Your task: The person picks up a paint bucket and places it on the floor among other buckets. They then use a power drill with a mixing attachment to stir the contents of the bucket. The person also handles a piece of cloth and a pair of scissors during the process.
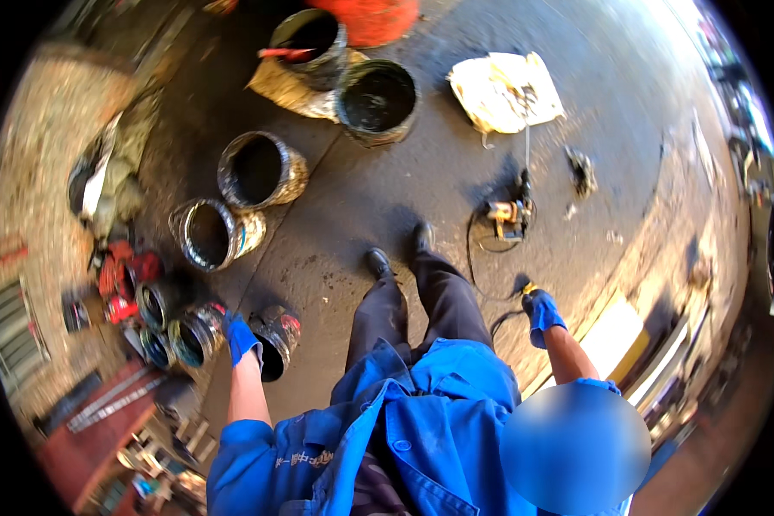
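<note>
So, looking straight down at a pretty grimy shop floor [344, 189], clock face centred on the middle of the view. The left hand [242, 338], in a blue glove, is out at 8 o'clock, right beside a tilted, grubby bucket [285, 325]. Can't tell whether it's gripping that or just next to it, since the fingers are too blurry. The right hand [542, 316], also gloved in blue, is between 3 and 4 o'clock with a bit of yellow [529, 288] at the fingertips. Looks pretty narrow, but I honestly can't tell if it's pinching something.

A corded power tool [509, 212] sits on the floor between 2 and 3 o'clock, and its black cable [470, 262] curves down toward the right hand. A pale, crumpled sack [482, 90] is up at 1, plus a dark wadded rag [581, 170] at 2.

Messy open buckets everywhere: one at 12 [378, 99], one at 10 [294, 175], another near 9 [248, 234]. More grimy cans [199, 335] crowd in between 8 and 9. Dark boots [423, 236] are planted near the centre.
</note>
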The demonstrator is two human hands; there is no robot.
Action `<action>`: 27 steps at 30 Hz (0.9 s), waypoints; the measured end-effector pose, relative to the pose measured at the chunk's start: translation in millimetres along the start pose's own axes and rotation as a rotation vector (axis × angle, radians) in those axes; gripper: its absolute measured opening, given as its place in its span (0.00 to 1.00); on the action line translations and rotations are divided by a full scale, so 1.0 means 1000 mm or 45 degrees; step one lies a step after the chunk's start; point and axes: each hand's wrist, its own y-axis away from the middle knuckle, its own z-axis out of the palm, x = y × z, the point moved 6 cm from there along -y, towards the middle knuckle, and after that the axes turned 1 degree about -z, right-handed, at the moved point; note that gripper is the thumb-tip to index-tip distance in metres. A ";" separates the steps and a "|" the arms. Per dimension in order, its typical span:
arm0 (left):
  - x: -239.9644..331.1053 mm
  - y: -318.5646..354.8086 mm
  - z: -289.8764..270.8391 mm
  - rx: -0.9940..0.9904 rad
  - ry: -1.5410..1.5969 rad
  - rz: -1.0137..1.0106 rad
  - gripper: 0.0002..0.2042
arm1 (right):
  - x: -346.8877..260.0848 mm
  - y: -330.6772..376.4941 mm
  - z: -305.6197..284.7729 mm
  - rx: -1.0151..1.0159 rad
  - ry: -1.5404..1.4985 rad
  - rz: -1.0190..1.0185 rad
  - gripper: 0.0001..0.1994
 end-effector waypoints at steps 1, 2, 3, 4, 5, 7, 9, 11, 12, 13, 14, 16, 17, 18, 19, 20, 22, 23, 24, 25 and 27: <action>0.021 -0.008 0.023 -0.086 -0.090 0.117 0.23 | 0.009 0.015 -0.014 0.026 0.617 -0.272 0.12; 0.041 -0.010 0.042 -0.161 -0.178 0.236 0.22 | 0.023 0.029 -0.016 0.039 1.244 -0.534 0.12; 0.068 0.000 0.075 -0.234 -0.201 0.262 0.22 | 0.053 0.037 -0.040 0.135 0.758 -0.421 0.14; 0.091 0.022 0.115 -0.405 -0.298 0.158 0.22 | 0.086 0.047 -0.067 0.269 0.260 -0.367 0.15; 0.113 0.041 0.137 -0.530 -0.408 0.071 0.22 | 0.099 0.054 -0.074 0.213 0.659 -0.316 0.15; 0.147 0.066 0.170 -0.572 -0.446 0.250 0.23 | 0.123 0.049 -0.085 0.132 0.960 -0.423 0.19; 0.171 0.129 0.247 -0.717 -0.454 0.377 0.23 | 0.199 0.005 -0.131 0.054 0.229 0.005 0.21; 0.189 0.164 0.271 -0.705 -0.431 0.406 0.18 | 0.192 -0.001 -0.096 -0.213 -0.900 0.146 0.33; 0.192 0.183 0.286 -0.719 -0.372 0.386 0.14 | 0.174 0.005 -0.093 -0.254 -1.104 0.138 0.33; 0.197 0.201 0.303 -0.730 -0.399 0.420 0.14 | 0.159 0.007 -0.095 -0.287 -1.310 0.122 0.33; 0.200 0.219 0.330 -0.833 -0.634 0.478 0.20 | 0.156 0.005 -0.101 -0.286 -1.356 0.123 0.33; 0.207 0.284 0.394 -0.973 -0.888 0.572 0.27 | 0.147 0.002 -0.117 -0.402 -1.555 -0.012 0.36; 0.204 0.360 0.424 -1.043 -0.736 0.638 0.23 | 0.155 0.000 -0.132 -0.347 -1.579 -0.021 0.36; 0.211 0.410 0.435 -1.060 -0.573 0.705 0.20 | 0.156 -0.006 -0.132 -0.355 -1.603 -0.022 0.36; 0.211 0.434 0.452 -1.174 -0.619 0.663 0.25 | 0.155 -0.013 -0.133 -0.327 -1.597 -0.015 0.35; 0.209 0.450 0.468 -1.288 -0.667 0.612 0.30 | 0.156 -0.020 -0.135 -0.297 -1.588 -0.005 0.35; 0.203 0.464 0.504 -1.348 -0.672 0.646 0.30 | 0.161 -0.032 -0.137 -0.269 -1.625 0.017 0.34; 0.200 0.484 0.521 -1.423 -0.675 0.684 0.30 | 0.171 -0.039 -0.141 -0.213 -1.645 0.072 0.33; 0.199 0.502 0.532 -1.487 -0.677 0.720 0.30 | 0.180 -0.046 -0.141 -0.167 -1.659 0.131 0.33; 0.195 0.510 0.545 -1.508 -0.650 0.721 0.31 | 0.188 -0.052 -0.143 -0.136 -1.680 0.150 0.32; 0.187 0.514 0.570 -1.551 -0.644 0.716 0.31 | 0.199 -0.061 -0.144 -0.096 -1.680 0.215 0.31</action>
